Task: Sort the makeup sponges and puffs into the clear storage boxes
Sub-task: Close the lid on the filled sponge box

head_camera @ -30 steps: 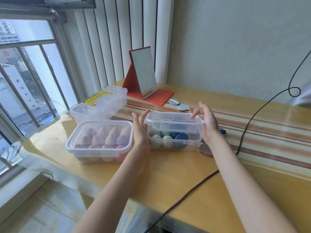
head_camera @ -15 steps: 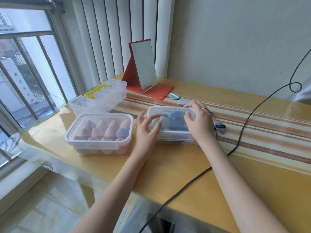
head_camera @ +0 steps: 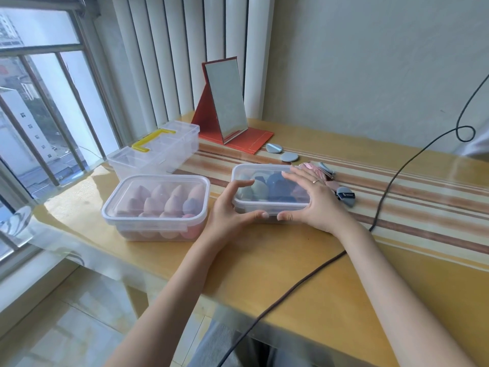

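Two clear lidded boxes sit side by side on the table. The left box [head_camera: 156, 205] is closed and holds several pink and peach sponges. The right box [head_camera: 264, 189] holds blue and green sponges under its lid. My left hand [head_camera: 232, 207] grips that box's near-left corner, thumb on the front rim. My right hand [head_camera: 315, 200] lies flat on the lid's right side, thumb on the front rim. Flat puffs [head_camera: 289, 156] in blue and pink lie loose behind and to the right of the box.
A clear case with a yellow handle [head_camera: 158, 148] stands behind the left box. A red folding mirror [head_camera: 227, 102] stands at the back. A black cable [head_camera: 381, 205] crosses the table on the right. The window and table edge are at the left.
The lid was held above the right box a second ago; it now sits on the box, and both hands have shifted to the front rim and lid top.
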`<state>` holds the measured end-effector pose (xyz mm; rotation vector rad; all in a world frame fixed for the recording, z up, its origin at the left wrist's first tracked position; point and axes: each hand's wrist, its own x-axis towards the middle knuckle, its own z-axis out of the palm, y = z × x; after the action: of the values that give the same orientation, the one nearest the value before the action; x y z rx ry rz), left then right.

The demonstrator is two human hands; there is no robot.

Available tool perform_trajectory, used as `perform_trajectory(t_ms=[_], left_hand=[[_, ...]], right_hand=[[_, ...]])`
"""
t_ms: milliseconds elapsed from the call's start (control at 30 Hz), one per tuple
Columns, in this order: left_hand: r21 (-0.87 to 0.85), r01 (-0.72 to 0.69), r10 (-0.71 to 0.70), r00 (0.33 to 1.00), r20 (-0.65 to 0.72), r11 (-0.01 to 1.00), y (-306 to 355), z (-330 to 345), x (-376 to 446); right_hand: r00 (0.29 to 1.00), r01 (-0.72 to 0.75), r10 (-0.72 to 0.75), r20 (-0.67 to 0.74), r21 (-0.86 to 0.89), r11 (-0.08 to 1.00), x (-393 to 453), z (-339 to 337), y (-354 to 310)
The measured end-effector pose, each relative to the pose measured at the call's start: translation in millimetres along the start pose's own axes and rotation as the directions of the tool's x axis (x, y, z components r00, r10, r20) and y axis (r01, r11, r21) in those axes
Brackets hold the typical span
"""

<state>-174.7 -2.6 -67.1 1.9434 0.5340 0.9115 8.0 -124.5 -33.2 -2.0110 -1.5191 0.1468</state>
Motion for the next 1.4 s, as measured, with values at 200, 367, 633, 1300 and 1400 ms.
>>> perform_trajectory(t_ms=[200,367,633,1300,1400], left_hand=[[0.004,0.0,0.001,1.0,-0.009,1.0,-0.4,0.0,-0.1],[0.016,-0.012,0.012,0.999,-0.041,1.0,-0.5,1.0,-0.2],[-0.025,-0.04,0.039,0.999,-0.028,0.999,5.9,2.9,0.3],[0.136,0.344,-0.261,0.87,-0.419,0.929,58.9,-167.2,11.8],[-0.063,0.37,-0.347,0.781,-0.519,0.927,35.7,-211.3,35.2]], right_hand=[[1.0,-0.003,0.002,0.003,0.018,1.0,0.7,0.6,0.4],[1.0,0.012,-0.011,-0.029,0.009,1.0,0.6,2.4,1.3],[0.995,0.017,-0.008,-0.095,0.103,0.995,-1.8,2.9,-3.5],[0.978,0.197,-0.206,-0.022,0.417,0.888,64.8,32.3,-137.5],[0.995,0.075,-0.023,-0.092,0.61,0.789,89.4,20.1,-135.6]])
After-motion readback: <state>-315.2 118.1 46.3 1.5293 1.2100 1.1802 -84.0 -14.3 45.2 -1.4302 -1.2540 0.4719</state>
